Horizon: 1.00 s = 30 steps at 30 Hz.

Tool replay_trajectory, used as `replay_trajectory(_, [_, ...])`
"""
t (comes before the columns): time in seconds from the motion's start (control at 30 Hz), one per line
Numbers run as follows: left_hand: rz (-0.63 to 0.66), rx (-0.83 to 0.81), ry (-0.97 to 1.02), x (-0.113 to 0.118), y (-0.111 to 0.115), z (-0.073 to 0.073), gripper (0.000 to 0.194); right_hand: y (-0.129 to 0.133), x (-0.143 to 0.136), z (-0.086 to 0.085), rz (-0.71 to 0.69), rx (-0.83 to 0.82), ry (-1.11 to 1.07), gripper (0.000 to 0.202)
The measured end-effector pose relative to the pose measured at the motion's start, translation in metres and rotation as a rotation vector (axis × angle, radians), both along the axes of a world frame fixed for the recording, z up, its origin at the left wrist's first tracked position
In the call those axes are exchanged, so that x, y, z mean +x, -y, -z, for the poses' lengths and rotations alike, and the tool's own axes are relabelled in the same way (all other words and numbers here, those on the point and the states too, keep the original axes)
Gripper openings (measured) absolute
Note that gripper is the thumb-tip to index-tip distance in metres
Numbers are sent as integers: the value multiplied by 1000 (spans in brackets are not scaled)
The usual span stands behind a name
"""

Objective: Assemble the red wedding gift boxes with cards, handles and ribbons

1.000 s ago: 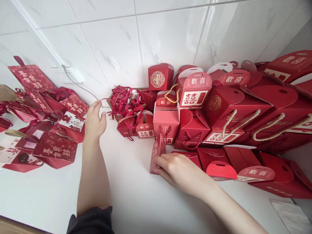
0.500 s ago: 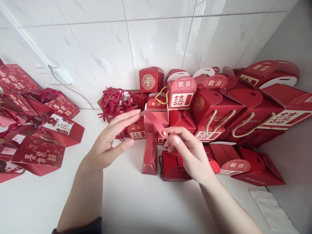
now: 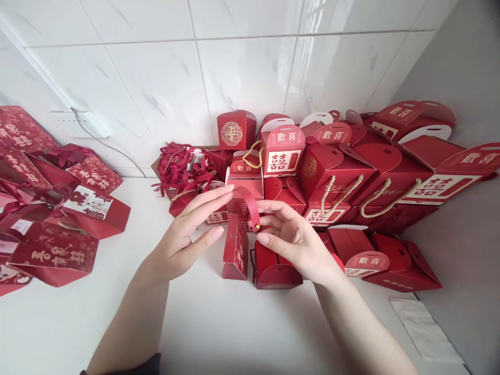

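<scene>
Red strap handle (image 3: pixel 253 209): arching above the narrow red box (image 3: pixel 235 252), showing a gold rivet (image 3: pixel 257 227)
Right hand (image 3: pixel 299 234): holding the riveted end, right of the box
Left hand (image 3: pixel 183 237): touching the other end, standing wide, left of the box
Ribbon bundle (image 3: pixel 183 166): lying behind the box, leftward

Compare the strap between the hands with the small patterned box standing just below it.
The strap is a thin, curved band; the patterned box is a thicker, flat-sided shape.
The strap is raised between the left hand and right hand; the patterned box stands on the white tabletop.
The strap carries a gold rivet; the patterned box shows a small hole.
Both are red.
</scene>
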State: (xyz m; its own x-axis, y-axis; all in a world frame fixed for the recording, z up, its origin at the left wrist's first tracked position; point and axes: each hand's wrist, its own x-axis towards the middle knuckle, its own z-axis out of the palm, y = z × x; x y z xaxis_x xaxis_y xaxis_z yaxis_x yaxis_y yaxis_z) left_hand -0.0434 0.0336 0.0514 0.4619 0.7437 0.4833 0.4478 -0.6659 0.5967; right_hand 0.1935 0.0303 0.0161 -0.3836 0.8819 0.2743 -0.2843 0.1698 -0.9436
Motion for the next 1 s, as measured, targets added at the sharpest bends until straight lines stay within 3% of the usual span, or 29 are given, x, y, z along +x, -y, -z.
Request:
replay_trajectory(0.07, [-28,5,-21,-1,0,0,53,-1,1,0,-103,-62,-83,32])
replay_trajectory(0.17, [-38,9,-37,-1,0,0,52,-2,3,0,-148,-121,-138,23])
replay_trajectory(0.5, [-38,4,-102,3,-5,2,53,0,0,0,-149,-211,-167,28])
replay_trajectory(0.67, [-52,-25,-164,1,-6,-1,53,-1,-1,1,-112,-198,-132,16])
replay_trajectory(1.0, [-69,7,-195,1,-7,1,49,-1,-5,3,-41,-101,-110,20])
